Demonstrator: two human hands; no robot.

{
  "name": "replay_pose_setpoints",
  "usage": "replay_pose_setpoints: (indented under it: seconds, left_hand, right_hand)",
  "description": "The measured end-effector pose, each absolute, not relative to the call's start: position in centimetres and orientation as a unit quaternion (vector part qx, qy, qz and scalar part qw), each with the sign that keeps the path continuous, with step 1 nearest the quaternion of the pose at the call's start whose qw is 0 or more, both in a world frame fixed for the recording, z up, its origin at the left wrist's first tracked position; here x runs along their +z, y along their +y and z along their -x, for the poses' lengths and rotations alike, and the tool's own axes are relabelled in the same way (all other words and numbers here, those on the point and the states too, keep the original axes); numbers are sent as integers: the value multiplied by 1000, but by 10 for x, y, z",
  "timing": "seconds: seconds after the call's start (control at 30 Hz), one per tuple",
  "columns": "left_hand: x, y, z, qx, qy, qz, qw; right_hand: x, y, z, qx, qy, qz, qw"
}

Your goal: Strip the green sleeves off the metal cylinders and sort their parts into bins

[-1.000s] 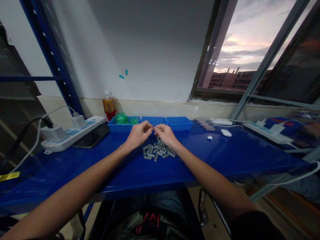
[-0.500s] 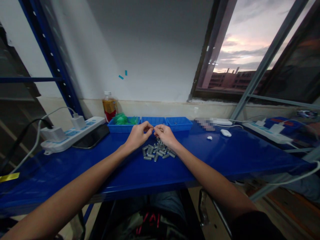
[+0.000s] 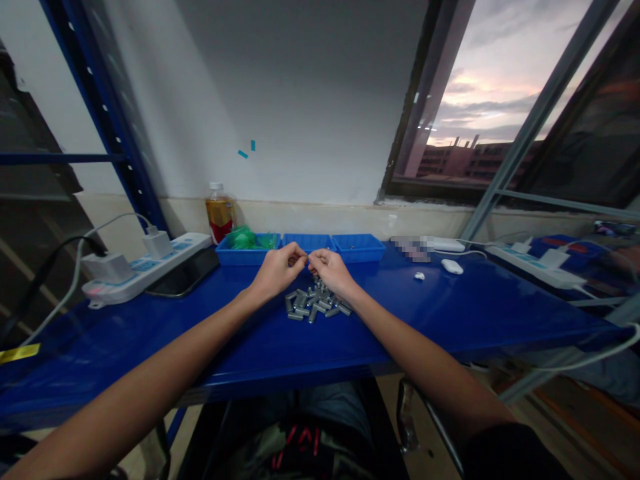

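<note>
Cylinders (image 3: 316, 307) partly behind right hand (image 3: 331, 270); hold between fingers (image 3: 319, 257) unclear.

Left hand (image 3: 279, 272) and right hand (image 3: 332, 272) curled close together by the metal cylinders (image 3: 313, 312)
Three blue trays (image 3: 307, 241) stand behind the cylinders, a bottle (image 3: 219, 215) farther back left.

Set out on a flat blue tabletop (image 3: 460, 307), with silver metal cylinders (image 3: 321, 305) before three blue rectangular plastic trays (image 3: 360, 255). Flanked — left and right — by long white plastic power strips (image 3: 150, 268).
</note>
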State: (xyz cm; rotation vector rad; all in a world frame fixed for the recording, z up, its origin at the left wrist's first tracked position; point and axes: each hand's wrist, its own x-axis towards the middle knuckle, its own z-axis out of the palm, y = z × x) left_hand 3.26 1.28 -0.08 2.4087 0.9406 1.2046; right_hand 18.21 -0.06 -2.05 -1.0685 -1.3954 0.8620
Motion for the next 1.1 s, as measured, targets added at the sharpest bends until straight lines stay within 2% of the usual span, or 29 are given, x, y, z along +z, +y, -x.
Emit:
replay_pose_setpoints:
  seconds: [0.3, 0.67, 1.0, 1.1]
  left_hand:
    - [0, 9, -36, 414, 339, -838, 104]
    - [-4, 20, -34, 427, 355, -805, 209]
    - [-1, 13, -35, 425, 360, -817, 148]
    - [1, 13, -37, 441, 374, -793, 190]
  right_hand:
    - [-23, 3, -183, 366, -582, 450, 570]
    - [-22, 2, -180, 344, -586, 462, 570]
    - [-24, 3, -180, 320, -605, 449, 574]
    - [-24, 5, -183, 270, -618, 451, 584]
